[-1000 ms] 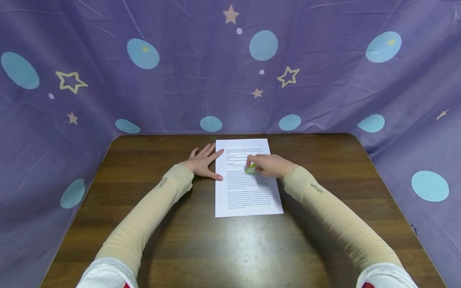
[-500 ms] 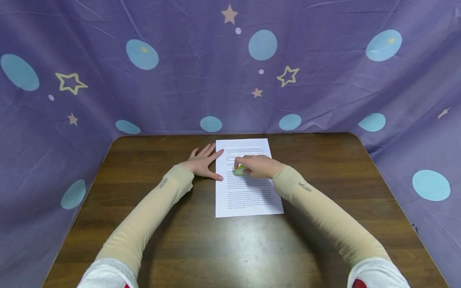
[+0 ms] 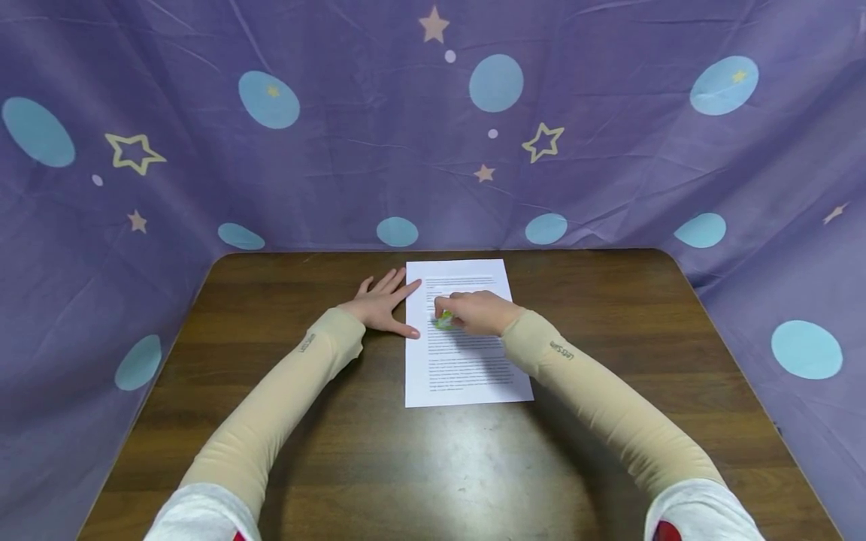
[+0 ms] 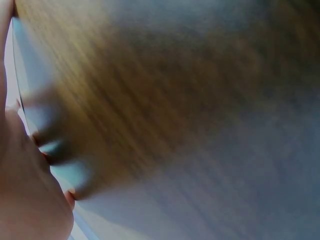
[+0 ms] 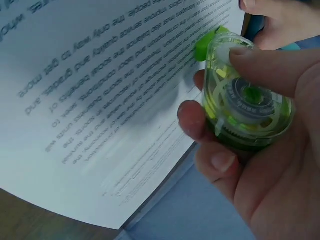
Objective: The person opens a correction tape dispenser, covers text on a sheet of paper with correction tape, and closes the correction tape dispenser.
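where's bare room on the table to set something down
Three bare patches of table: between the left sleeve and right sleeve, nearer than the paper; right of the right sleeve, to the table's edge; left of the left sleeve, likewise. Crowded: the paper, with the left hand on its left edge and the right hand holding a green tape dispenser.

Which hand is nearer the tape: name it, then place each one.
Right. The right hand grips the tape over the paper; the left hand is spread at the paper's left edge, to the left of the tape and apart from it.
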Demonstrator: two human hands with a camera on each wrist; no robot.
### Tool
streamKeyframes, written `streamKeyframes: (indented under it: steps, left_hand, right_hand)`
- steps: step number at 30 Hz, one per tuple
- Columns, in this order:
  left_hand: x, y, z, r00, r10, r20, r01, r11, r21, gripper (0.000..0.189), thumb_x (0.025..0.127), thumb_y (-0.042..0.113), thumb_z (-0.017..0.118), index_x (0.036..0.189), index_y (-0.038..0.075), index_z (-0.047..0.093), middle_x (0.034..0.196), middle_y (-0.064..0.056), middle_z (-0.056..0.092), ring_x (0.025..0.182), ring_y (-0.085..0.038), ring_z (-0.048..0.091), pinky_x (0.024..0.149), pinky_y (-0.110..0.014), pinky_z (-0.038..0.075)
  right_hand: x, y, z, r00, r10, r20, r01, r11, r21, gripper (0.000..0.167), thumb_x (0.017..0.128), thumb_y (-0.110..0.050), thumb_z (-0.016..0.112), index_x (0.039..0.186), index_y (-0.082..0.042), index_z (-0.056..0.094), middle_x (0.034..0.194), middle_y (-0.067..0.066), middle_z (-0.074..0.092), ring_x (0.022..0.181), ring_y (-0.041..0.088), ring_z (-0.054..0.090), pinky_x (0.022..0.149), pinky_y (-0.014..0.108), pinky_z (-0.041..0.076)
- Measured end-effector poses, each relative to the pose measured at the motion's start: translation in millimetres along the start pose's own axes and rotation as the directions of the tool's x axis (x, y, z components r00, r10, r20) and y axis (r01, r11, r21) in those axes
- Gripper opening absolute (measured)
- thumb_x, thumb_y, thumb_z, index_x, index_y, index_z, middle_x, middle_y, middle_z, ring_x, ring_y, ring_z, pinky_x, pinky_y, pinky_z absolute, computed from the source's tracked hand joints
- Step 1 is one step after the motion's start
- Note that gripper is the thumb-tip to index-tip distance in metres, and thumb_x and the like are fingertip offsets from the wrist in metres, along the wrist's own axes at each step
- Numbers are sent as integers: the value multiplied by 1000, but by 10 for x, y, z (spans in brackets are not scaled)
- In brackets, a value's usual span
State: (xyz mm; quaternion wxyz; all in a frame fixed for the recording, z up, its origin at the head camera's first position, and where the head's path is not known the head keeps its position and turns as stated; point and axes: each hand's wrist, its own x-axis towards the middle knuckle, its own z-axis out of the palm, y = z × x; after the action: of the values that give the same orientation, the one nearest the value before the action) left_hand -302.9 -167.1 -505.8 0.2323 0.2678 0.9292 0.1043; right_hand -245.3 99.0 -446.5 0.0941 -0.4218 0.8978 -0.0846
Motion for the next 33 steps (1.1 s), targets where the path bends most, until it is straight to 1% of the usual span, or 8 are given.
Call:
streamKeyframes:
  steps: [3,8,13,19,25,33]
  left_hand:
    - [-11,2,-10,1000,6,-1,-6,1000,-8,127,73,90,65,168,37,1,173,-4,-20,160,-26,-18,121,-66,-7]
    - [-31,17,-31,1000,4,-10,-4,1000,-8,126,74,87,67,169,36,1,174,-5,-19,160,-27,-16,121,-67,-7]
    - [-44,36,-41,1000,7,-13,-8,1000,-7,125,75,87,67,169,35,2,174,-6,-18,160,-27,-16,121,-66,-7]
    - [-49,42,-31,1000,10,-10,-10,1000,-4,124,77,85,68,169,35,2,174,-7,-18,160,-27,-17,121,-66,-8]
    - [-29,44,-31,1000,-7,-1,7,1000,-4,126,74,88,67,168,37,1,173,-4,-20,160,-26,-18,122,-65,-7]
    - [-2,17,1,1000,-12,-4,12,1000,3,126,74,89,66,168,38,1,173,-2,-21,160,-26,-18,122,-66,-7]
  right_hand:
    - [14,-36,-5,1000,-11,-9,11,999,-34,25,98,1,66,117,-15,62,103,10,73,66,16,58,68,38,57]
    - [44,-101,-28,1000,-15,-20,14,997,-82,22,99,-2,67,115,-15,62,98,12,71,57,17,55,60,38,55]
    - [56,-107,-30,1000,23,17,-21,995,-99,22,99,-3,67,116,-17,63,96,10,69,56,15,51,57,37,53]
    - [38,-88,-32,998,43,39,-39,995,-89,25,98,-1,67,116,-17,63,97,10,69,57,15,51,57,37,52]
    - [0,-47,-22,998,50,35,-46,994,-99,24,98,-2,68,115,-18,63,95,10,69,60,17,52,59,38,53]
    - [-66,15,-25,995,77,61,-72,994,-78,25,97,-3,71,116,-18,63,93,8,67,60,16,50,58,35,50]
